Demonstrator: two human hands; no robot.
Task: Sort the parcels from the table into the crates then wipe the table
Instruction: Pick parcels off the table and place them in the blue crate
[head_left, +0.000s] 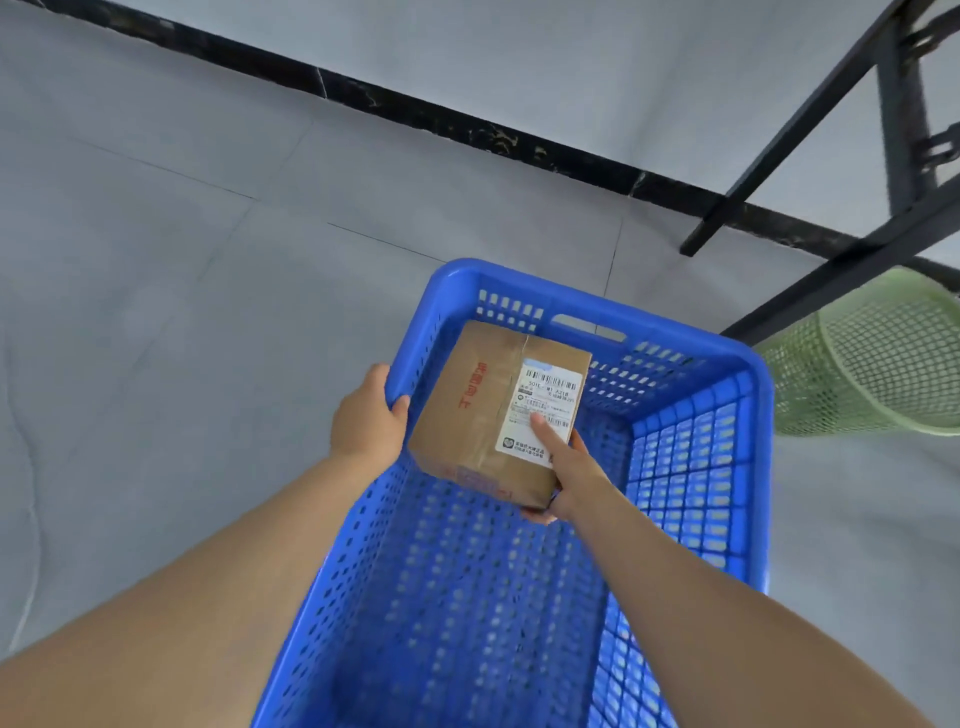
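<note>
Right hand (569, 478) gripped the parcel (483, 415) at its near corner, within the crate (685, 467), near the far wall. Left hand (363, 415) clasped the left rim. Near floor lay uncovered.

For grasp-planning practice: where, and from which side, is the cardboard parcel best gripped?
Probably from above, fingers spanning the long sides of the cardboard parcel: its labelled top faces up, and walls of the blue crate block side approaches. The right hand holds one corner.

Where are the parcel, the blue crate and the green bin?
parcel (457, 431): head view, bare cardboard of its top face.
blue crate (753, 379): head view, far right corner of its rim.
green bin (883, 374): head view, mesh side wall.
</note>
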